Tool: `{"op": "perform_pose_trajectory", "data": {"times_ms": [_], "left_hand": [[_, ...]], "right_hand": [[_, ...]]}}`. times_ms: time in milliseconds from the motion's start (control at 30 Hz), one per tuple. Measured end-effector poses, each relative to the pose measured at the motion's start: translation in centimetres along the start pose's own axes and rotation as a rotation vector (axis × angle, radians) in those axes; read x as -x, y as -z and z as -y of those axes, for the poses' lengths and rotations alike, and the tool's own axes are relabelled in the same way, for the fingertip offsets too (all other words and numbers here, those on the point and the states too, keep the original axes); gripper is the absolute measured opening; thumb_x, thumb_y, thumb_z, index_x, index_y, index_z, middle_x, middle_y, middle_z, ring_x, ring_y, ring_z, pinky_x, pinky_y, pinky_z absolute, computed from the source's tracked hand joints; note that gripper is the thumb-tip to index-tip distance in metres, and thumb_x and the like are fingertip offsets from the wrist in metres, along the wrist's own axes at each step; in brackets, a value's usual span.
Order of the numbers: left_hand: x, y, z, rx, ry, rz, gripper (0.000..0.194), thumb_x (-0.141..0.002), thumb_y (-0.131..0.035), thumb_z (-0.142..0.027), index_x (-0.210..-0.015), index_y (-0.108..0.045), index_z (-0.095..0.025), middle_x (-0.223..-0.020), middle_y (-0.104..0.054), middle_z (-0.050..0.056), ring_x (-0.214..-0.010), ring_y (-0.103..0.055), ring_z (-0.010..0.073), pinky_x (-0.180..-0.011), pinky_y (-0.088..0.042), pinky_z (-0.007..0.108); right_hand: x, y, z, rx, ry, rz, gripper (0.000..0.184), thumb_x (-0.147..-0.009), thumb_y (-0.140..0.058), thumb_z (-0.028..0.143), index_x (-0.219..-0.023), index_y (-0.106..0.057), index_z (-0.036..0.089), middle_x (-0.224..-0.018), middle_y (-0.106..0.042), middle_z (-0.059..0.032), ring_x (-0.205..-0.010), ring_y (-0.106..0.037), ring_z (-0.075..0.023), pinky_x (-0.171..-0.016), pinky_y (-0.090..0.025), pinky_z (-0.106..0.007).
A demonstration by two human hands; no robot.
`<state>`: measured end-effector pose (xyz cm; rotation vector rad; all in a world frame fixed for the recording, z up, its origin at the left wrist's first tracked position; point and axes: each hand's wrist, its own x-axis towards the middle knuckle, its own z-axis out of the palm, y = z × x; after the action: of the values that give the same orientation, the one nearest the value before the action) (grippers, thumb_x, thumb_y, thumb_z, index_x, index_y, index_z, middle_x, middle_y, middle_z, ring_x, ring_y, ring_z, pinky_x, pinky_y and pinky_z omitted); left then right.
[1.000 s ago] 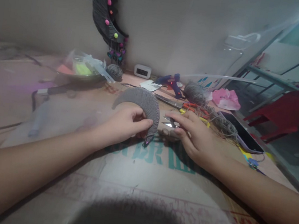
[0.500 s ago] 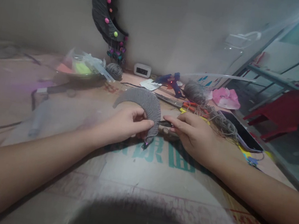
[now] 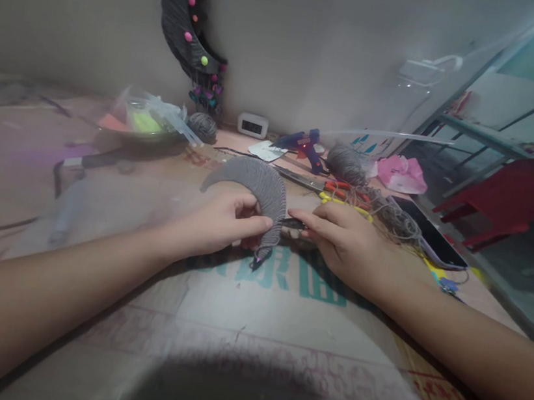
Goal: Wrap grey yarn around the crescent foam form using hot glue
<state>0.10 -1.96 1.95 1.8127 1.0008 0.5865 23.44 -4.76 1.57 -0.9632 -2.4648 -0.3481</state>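
My left hand (image 3: 224, 224) pinches the lower end of a grey yarn-wrapped crescent (image 3: 256, 184), holding it upright on a flattened cardboard sheet (image 3: 290, 321). My right hand (image 3: 341, 236) is closed on small thread snips (image 3: 293, 223), whose dark tips touch the crescent's right edge near its pointed bottom end. The snips are mostly hidden under my fingers.
A finished dark crescent with coloured beads (image 3: 186, 25) leans on the wall. Behind the hands lie a grey yarn ball (image 3: 202, 126), a blue glue gun (image 3: 306, 146), a second yarn bundle (image 3: 348, 163), scissors (image 3: 328, 186), a phone (image 3: 430, 233) and a bowl (image 3: 139, 127).
My right hand closed on the snips and brought them left, up against the crescent's edge. My left hand and the crescent stayed almost still.
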Motion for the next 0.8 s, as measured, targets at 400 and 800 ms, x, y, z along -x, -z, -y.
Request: {"op": "perform_pose_trajectory", "data": {"times_ms": [400,800], "left_hand": [[0.06,-0.09,0.05,-0.012,0.002,-0.004,0.028,-0.083,-0.057,-0.033,-0.06,-0.054,-0.017,-0.052,-0.057,-0.002,-0.045,-0.047,0.0077,-0.043,-0.033,0.019],[-0.02,-0.08,-0.06,-0.063,0.025,-0.039,0.032,-0.083,-0.057,-0.036,-0.057,-0.054,-0.017,-0.048,-0.054,-0.002,-0.042,-0.047,0.0085,-0.041,-0.031,0.02]], "right_hand": [[0.03,-0.1,-0.07,-0.03,0.01,0.016,0.034,-0.099,-0.04,0.021,-0.117,-0.067,0.015,-0.078,-0.063,-0.0076,-0.073,-0.057,-0.0162,-0.066,-0.048,-0.03],[0.07,0.03,0.23,-0.067,-0.022,-0.041,0.031,-0.096,-0.046,0.025,-0.118,-0.065,0.015,-0.079,-0.059,-0.0074,-0.074,-0.057,-0.0186,-0.064,-0.049,-0.032]]}}
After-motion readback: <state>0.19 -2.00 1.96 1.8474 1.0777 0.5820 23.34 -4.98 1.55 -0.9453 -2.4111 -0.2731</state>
